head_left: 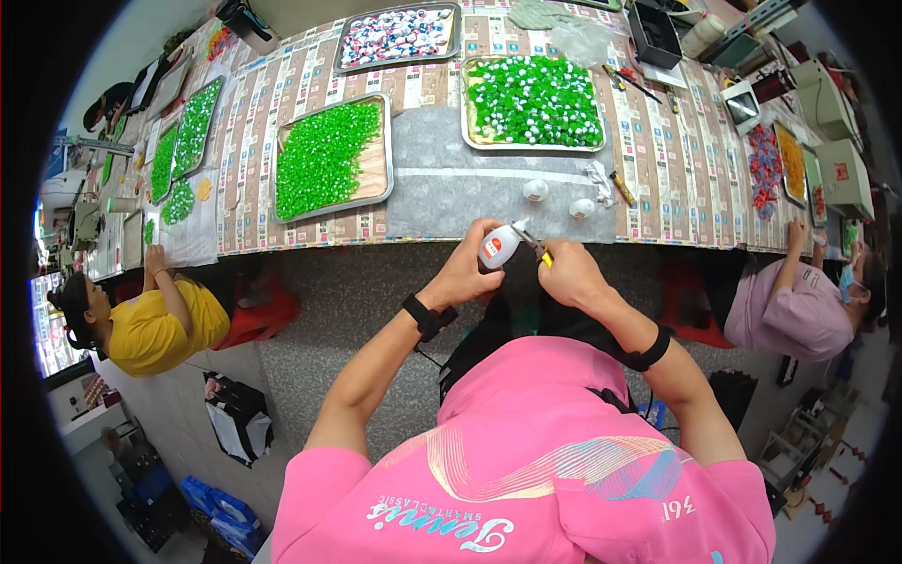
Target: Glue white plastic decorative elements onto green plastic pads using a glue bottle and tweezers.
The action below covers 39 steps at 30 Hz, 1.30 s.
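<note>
My left hand (464, 273) is closed around a small white squeeze bottle (498, 246) with a red-orange label, tilted so its narrow nozzle points up and right. A pair of cutting pliers (543, 252) with a bit of yellow on the handle is gripped in my right hand (573, 274). Its jaws are at the nozzle tip; whether they bite into it is too small to tell. Beyond my hands, two similar white bottles lie on a grey mat (442, 202): one bottle (536, 191) farther off, another bottle (582, 208) nearer and to the right.
Crumpled tissue (598, 179) and a yellow-handled tool (623, 188) lie right of the bottles. Metal trays of green pieces stand beyond: left tray (374, 174), right tray (536, 146). Co-workers sit either side, one in a yellow shirt (155, 329), one in a lilac shirt (789, 310).
</note>
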{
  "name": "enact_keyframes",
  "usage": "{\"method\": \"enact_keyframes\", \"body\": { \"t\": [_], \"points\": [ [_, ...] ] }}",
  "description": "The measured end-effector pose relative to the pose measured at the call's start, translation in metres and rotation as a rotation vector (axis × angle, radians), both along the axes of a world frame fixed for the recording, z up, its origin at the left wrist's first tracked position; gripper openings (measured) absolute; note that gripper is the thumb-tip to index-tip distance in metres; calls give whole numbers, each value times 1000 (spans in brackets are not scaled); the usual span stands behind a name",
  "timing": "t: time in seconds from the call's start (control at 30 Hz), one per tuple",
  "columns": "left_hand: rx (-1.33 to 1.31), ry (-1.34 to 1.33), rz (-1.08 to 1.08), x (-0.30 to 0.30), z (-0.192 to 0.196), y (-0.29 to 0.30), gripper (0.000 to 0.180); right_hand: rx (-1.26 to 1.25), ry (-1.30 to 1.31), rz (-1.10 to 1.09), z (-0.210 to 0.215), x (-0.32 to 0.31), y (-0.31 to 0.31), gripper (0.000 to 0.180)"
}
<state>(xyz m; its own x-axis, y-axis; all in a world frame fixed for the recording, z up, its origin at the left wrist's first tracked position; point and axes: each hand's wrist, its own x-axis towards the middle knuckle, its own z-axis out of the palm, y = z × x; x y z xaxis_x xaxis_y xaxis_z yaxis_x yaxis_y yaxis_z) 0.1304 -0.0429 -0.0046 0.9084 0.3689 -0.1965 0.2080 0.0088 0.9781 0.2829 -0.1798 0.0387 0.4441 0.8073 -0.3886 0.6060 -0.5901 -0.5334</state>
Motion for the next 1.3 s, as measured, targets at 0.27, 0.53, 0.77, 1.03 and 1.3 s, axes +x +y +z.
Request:
{"method": "enact_keyframes", "body": {
  "t": [0.27,0.53,0.77,1.03,1.3],
  "points": [
    [229,-93,6,10,1,4,52,-28,23,-45,9,10,10,27],
    [-881,-320,-95,1,28,33,58,-78,329,120,38,26,11,39],
    [-769,-402,1,-5,74,46,64,168,380,76,52,18,-7,34],
    [-587,-442,-14,-10,126,55,61,248,356,85,52,8,-19,31],
    [-221,-210,-35,-2,118,30,47,456,90,31,59,-1,-16,30]
  ]
}}
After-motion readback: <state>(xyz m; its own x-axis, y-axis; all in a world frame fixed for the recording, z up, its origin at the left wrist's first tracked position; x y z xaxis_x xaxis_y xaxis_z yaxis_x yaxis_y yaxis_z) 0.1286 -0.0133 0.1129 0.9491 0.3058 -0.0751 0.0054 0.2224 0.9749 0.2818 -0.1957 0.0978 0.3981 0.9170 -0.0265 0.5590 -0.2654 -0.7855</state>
